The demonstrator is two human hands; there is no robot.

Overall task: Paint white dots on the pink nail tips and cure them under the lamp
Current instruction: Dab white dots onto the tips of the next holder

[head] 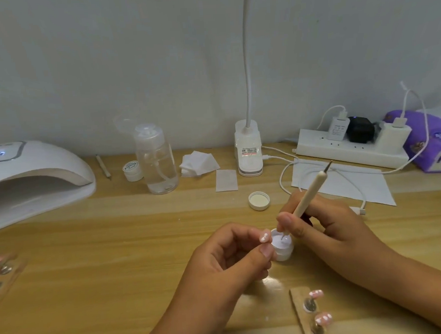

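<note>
The table [115, 237] is carrying the curing lamp [34, 178] at far left. The right hand [329, 227] is gripping a dotting pen [311, 192], its tip dipping into the small white paint pot [282, 245]. The left hand [228, 264] is pinching a dotted pink nail tip [264, 236] just beside that pot.

A right hand [329, 227] dips a dotting pen [307, 195] into a small white paint jar [283, 245] mid-table; the left hand [230, 259] pinches a dotted pink nail tip [264, 236] beside it.
</note>
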